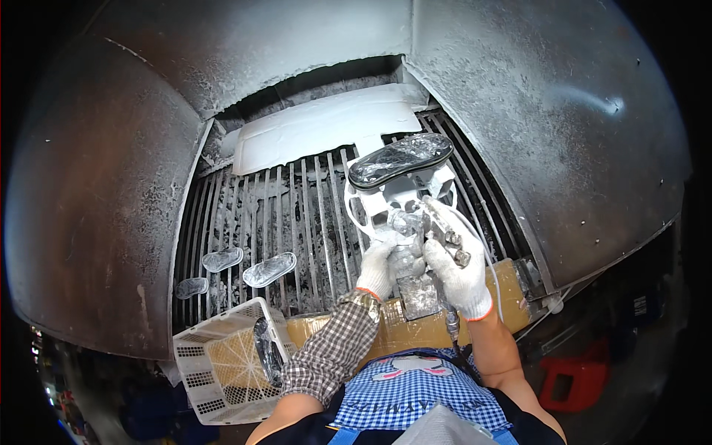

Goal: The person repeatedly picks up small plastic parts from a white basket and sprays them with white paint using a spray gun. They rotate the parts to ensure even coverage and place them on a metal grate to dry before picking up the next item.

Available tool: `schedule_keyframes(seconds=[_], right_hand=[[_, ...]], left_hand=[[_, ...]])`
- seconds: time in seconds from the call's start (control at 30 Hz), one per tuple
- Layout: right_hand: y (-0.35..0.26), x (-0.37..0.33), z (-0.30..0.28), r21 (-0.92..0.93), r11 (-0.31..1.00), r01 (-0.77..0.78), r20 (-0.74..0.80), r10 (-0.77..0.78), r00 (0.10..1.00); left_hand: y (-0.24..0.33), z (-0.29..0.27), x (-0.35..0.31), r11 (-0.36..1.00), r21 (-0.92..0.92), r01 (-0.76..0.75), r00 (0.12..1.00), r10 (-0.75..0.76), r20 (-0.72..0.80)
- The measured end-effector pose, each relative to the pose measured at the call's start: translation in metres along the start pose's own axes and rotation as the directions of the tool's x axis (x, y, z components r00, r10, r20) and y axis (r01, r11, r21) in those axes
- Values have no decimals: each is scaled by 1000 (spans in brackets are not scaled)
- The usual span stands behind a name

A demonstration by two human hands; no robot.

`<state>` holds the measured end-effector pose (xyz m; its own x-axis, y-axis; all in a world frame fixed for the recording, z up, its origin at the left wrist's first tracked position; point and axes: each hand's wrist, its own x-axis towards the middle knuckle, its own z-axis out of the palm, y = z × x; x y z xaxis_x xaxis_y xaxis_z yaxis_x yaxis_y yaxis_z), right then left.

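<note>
A dark, sole-shaped piece (400, 159) with a shiny, wrinkled surface like clear film rests tilted on top of a white-coated metal fixture (419, 285). My left hand (377, 271), in a white knit glove, is closed against the left side of this fixture; its fingertips are partly hidden. On the other side, my gloved right hand (461, 278) is wrapped round a metal spray gun (454, 239) with small knobs. A hose fitting (452, 322) hangs below that hand. The gun's nose is close beneath the dark piece.
Metal walls (593, 133) enclose a slatted grate (297, 215), with a white sheet (326, 122) at its back. Several smaller film-covered pieces (269, 270) lie on the left. A white plastic basket (222, 363) stands front left, and a thin white hose (495, 278) curves along the right.
</note>
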<state>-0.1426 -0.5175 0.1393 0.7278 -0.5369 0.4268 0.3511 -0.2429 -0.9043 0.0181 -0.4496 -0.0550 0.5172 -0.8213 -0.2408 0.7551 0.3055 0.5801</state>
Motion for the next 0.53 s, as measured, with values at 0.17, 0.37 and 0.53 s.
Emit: schedule_keyframes(seconds=[0.17, 0.37, 0.53], right_hand=[[13, -1, -8, 56, 990, -131, -79, 135, 988], [31, 0, -12, 40, 998, -45, -211, 53, 976], [29, -3, -17, 105, 989, -105, -240, 128, 962]], left_hand=[[-3, 6, -2, 999, 38, -10, 996, 14, -86], [-9, 4, 2, 1000, -15, -21, 993, 19, -115], [-10, 4, 2, 998, -51, -39, 995, 34, -92]])
